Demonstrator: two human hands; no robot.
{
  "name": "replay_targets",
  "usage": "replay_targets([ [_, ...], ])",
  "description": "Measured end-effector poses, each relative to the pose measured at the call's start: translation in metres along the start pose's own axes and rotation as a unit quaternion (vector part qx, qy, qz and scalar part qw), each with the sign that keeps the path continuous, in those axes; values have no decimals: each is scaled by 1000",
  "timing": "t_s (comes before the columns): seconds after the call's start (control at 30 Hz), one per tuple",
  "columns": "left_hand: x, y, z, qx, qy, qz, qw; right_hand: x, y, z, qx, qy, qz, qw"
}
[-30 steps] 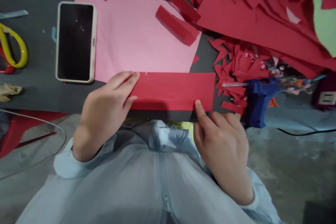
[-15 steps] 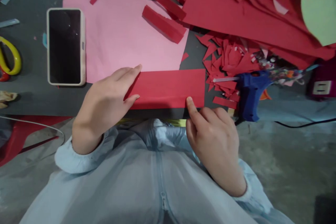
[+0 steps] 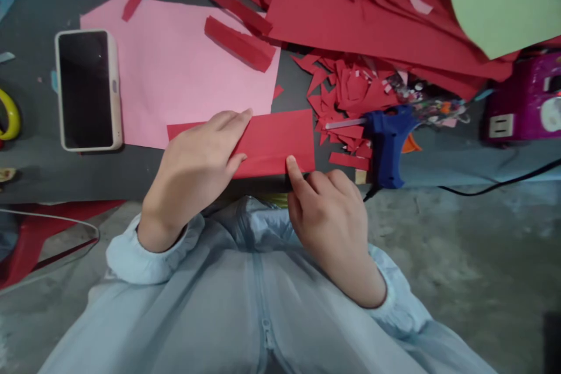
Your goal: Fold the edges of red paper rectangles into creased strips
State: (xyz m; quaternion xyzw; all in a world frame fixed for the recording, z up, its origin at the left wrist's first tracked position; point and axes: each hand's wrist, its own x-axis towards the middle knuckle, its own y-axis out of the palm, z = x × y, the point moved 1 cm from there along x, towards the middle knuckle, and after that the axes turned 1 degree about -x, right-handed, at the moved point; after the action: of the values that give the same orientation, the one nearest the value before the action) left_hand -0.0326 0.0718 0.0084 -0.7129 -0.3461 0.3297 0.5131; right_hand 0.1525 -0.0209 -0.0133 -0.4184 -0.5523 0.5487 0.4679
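A folded strip of red paper (image 3: 276, 140) lies along the near edge of the dark table. My left hand (image 3: 197, 152) rests flat across its middle, fingers extended and thumb apart, and hides part of it. At the strip's near edge, close to its right end, my right hand (image 3: 328, 216) presses down with a straight index fingertip. The other fingers of that hand are curled, and nothing shows in them. Beyond the strip is a large pink sheet (image 3: 175, 64), with loose red paper pieces (image 3: 241, 44) on its far part.
A phone (image 3: 85, 90) lies at left, beside yellow-handled scissors (image 3: 11, 114). To the right are red paper scraps (image 3: 346, 93), a blue glue gun (image 3: 388, 140) and a purple box with a socket (image 3: 521, 99). Large red sheets (image 3: 350, 23) and a green piece (image 3: 504, 6) lie behind.
My left hand has slid right along the red strip, exposing its left end. My right fingertip keeps about the same place on the strip. The whole view has shifted.
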Motion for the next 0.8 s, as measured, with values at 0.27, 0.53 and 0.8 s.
replay_targets([
  [0.27, 22, 3, -26, -2, 5, 20, 1000, 0, 4, -3, 15, 1, -14, 1000],
  [0.53, 36, 9, -44, -27, 35, 1, 999, 3, 3, -4, 17, -22, 76, 997],
  [0.8, 46, 15, -50, -63, 65, 12, 996, 3, 1, -2, 45, 11, 50, 998],
])
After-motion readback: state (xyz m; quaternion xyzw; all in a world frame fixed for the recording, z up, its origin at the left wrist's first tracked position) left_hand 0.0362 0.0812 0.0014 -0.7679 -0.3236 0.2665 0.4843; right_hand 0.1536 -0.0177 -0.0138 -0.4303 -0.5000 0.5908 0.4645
